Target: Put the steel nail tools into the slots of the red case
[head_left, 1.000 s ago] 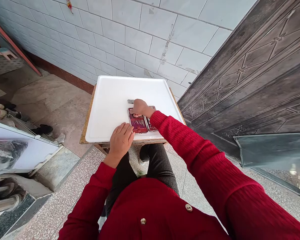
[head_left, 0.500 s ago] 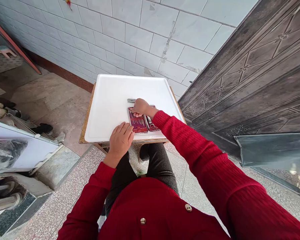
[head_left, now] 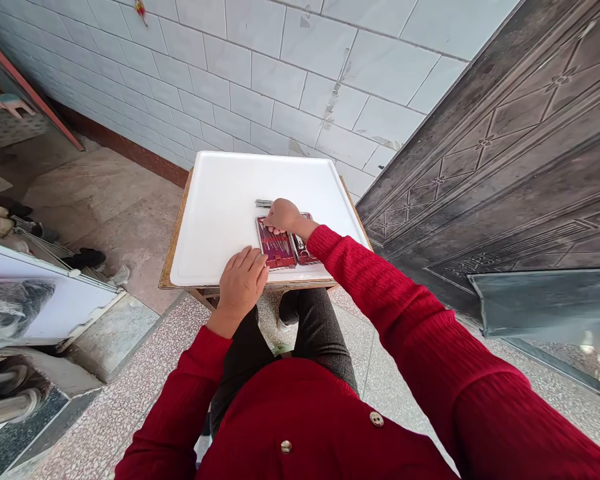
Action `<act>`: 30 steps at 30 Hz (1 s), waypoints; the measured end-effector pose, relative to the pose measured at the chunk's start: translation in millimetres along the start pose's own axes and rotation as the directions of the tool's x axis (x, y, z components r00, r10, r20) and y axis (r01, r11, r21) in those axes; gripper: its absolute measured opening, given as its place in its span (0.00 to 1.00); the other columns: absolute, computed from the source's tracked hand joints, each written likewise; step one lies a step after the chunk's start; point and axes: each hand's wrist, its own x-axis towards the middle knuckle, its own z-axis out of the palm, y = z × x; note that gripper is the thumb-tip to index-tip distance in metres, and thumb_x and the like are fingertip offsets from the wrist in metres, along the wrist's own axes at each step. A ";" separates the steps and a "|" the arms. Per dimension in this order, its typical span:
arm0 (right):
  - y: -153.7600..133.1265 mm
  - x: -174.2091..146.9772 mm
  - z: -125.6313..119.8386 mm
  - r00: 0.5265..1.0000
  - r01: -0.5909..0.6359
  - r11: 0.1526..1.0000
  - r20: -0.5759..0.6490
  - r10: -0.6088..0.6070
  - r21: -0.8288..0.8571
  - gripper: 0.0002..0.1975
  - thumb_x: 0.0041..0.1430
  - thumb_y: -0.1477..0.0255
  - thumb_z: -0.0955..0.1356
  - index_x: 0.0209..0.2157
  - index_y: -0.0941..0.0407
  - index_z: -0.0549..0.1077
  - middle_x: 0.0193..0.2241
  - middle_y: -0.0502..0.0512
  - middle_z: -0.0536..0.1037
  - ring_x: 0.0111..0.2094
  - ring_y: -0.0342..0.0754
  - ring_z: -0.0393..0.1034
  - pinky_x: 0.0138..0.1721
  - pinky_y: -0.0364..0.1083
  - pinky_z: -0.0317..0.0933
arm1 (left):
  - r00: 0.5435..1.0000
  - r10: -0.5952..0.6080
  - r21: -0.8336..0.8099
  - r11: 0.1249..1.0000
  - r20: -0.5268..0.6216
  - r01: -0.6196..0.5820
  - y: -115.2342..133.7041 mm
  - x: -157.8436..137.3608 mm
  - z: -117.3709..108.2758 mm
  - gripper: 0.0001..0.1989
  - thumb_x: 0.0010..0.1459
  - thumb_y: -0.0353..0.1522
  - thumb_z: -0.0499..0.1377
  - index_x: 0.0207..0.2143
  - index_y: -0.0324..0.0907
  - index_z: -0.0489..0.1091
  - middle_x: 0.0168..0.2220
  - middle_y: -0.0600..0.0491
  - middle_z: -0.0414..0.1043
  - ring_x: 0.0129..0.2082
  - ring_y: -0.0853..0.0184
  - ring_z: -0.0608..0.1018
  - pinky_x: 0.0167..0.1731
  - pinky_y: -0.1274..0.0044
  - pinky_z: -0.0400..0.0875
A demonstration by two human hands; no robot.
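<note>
A manicure set case (head_left: 281, 263) with a dark red lining lies unfolded on the white board (head_left: 220, 193). Several slim metal tools sit in its left half; scissors (head_left: 306, 255) and a clipper-like piece show in the right half. My right hand (head_left: 283, 216) is over the upper part of the case, fingers curled and pinched together; whatever they grip is hidden. My left hand (head_left: 243, 277) lies flat with fingers stretched, fingertips at the case's lower left edge. Just beyond the right hand, a small silver metal piece (head_left: 264, 203), perhaps a nail clipper, rests on the board.
The board covers a small wooden table (head_left: 173, 267). A tiled wall (head_left: 260, 73) stands behind it, and a dark patterned metal door (head_left: 480, 160) is close on the right. At left are a white rack (head_left: 45, 287) and shoes (head_left: 87, 258). My legs (head_left: 320, 320) are below the near edge.
Hardly anything differs. The right hand stays pinched over the upper case and the left remains flat by its edge; the whole view has shifted slightly.
</note>
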 end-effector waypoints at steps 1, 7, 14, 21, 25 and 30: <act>-0.3 -0.7 -2.6 1.000 -0.002 1.000 -0.026 0.003 0.029 0.11 0.63 0.75 0.68 0.27 0.59 0.80 0.30 0.57 0.85 0.29 0.47 0.79 0.37 0.44 0.75 | 1.000 0.000 0.001 1.000 -0.001 0.000 -0.2 -0.1 0.1 0.17 0.72 0.34 0.51 0.56 0.43 0.75 0.57 0.44 0.78 0.63 0.53 0.75 0.62 0.58 0.70; -5.7 12.5 -21.7 0.967 0.107 0.993 -0.229 -0.116 -0.048 0.09 0.65 0.76 0.68 0.35 0.62 0.81 0.33 0.59 0.85 0.33 0.45 0.79 0.39 0.40 0.69 | 1.000 0.010 0.026 1.000 0.003 -0.010 -0.7 -0.3 -0.3 0.16 0.72 0.33 0.52 0.55 0.43 0.75 0.57 0.44 0.78 0.62 0.53 0.75 0.62 0.59 0.70; -22.2 32.7 -36.2 0.882 0.297 0.855 -0.222 -0.416 -0.424 0.12 0.62 0.77 0.67 0.43 0.61 0.82 0.43 0.61 0.85 0.44 0.54 0.78 0.43 0.46 0.67 | 1.000 0.022 0.057 0.998 -0.017 -0.021 -0.7 -0.8 -1.1 0.15 0.72 0.32 0.53 0.54 0.42 0.76 0.57 0.45 0.79 0.62 0.53 0.76 0.61 0.60 0.71; -18.4 34.1 -21.9 0.925 0.302 0.775 -0.026 -0.379 -0.555 0.13 0.62 0.78 0.67 0.46 0.59 0.82 0.48 0.64 0.84 0.48 0.58 0.78 0.45 0.48 0.68 | 1.000 0.023 0.069 0.997 -0.008 -0.022 0.6 -0.1 -2.5 0.15 0.72 0.32 0.52 0.55 0.42 0.75 0.57 0.44 0.79 0.61 0.53 0.77 0.60 0.60 0.71; -9.1 26.0 -18.2 0.929 0.256 0.817 -0.101 -0.355 -0.517 0.13 0.65 0.76 0.66 0.45 0.60 0.82 0.47 0.65 0.84 0.48 0.59 0.79 0.44 0.49 0.69 | 1.000 0.024 0.064 0.998 -0.010 -0.023 0.8 0.3 -1.8 0.16 0.72 0.31 0.53 0.55 0.41 0.75 0.57 0.44 0.79 0.62 0.53 0.76 0.61 0.60 0.71; -6.7 1.4 -13.0 0.969 0.217 0.888 -0.024 -0.247 -0.406 0.10 0.63 0.73 0.69 0.36 0.61 0.83 0.34 0.64 0.85 0.38 0.57 0.80 0.40 0.48 0.71 | 1.000 0.011 0.048 0.999 -0.011 -0.011 0.1 0.6 0.4 0.16 0.72 0.32 0.52 0.55 0.42 0.75 0.57 0.44 0.79 0.62 0.53 0.76 0.61 0.60 0.70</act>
